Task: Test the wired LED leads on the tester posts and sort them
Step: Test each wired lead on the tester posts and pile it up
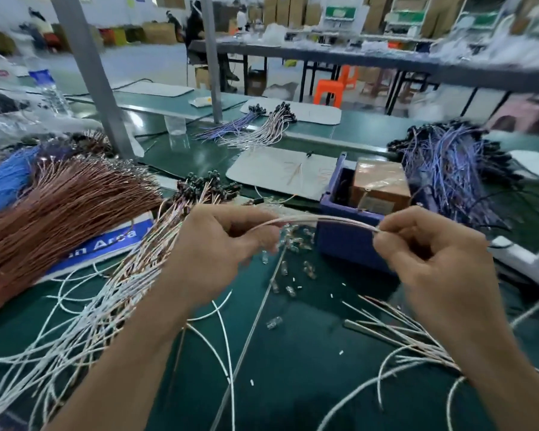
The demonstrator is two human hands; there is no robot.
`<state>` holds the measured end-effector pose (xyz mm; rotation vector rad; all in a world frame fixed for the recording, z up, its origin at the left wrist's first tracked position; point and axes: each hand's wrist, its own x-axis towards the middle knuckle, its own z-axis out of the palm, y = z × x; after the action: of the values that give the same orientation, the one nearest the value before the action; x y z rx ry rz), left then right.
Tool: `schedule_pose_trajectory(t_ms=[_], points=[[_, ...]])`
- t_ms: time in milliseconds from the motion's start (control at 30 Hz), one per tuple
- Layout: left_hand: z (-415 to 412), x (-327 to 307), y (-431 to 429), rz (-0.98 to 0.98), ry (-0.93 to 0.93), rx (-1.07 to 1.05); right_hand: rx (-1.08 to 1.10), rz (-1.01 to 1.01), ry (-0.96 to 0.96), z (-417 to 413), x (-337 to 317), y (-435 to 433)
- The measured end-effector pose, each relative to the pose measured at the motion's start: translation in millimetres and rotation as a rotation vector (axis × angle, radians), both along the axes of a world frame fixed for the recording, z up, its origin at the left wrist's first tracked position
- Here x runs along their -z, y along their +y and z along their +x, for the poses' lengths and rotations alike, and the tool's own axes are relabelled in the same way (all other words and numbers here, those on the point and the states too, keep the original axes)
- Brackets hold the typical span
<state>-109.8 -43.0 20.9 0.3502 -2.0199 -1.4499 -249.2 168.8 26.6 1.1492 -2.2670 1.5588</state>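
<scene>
A thin white-and-pink wired LED lead [321, 219] arcs between my two hands above the green mat. My left hand [218, 244] grips one end of it, fingers curled, with a fan of similar leads [115, 293] trailing down to the left under that wrist. My right hand [430, 253] pinches the other end between thumb and fingertips. Just behind the lead stands a blue box [349, 241] holding a brown tape-wrapped block [380, 185]. I cannot make out the tester posts.
A thick bundle of brown wires [69, 200] lies at the left, a heap of purple leads [448, 169] at the right. Loose clear LEDs [288, 284] and white wire offcuts litter the mat [293, 368]. More sorted leads [255, 129] rest further back, near a grey post [94, 73].
</scene>
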Motion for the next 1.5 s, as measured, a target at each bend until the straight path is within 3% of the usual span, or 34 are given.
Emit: schedule_pose_trajectory(t_ms=[100,267,333,600,833,933,1100,1367,1500], points=[[-17,4,10,0.107,-0.067,0.166,0.069,0.039,-0.079,-19,14,46],[-54,28,47,-0.041,-0.236,0.191,0.106,0.387,-0.062,-32,41,88],[-69,40,66,-0.063,-0.238,0.160,0.105,0.420,-0.054,-33,46,92],[-85,74,112,-0.065,-0.145,0.130,0.022,0.355,-0.056,-28,59,87],[-76,78,105,-0.120,-0.175,0.034,0.131,0.256,-0.171,-38,63,94],[-78,78,101,-0.118,-0.157,-0.004,0.226,0.237,-0.125,-36,67,90],[-77,73,79,0.026,-0.080,-0.088,0.400,0.126,-0.108,-38,69,95],[-78,69,64,0.302,-0.099,-0.149,0.504,0.000,-0.049,-45,62,114],[-81,74,63,0.235,-0.172,-0.187,0.524,-0.031,0.015,-45,60,114]])
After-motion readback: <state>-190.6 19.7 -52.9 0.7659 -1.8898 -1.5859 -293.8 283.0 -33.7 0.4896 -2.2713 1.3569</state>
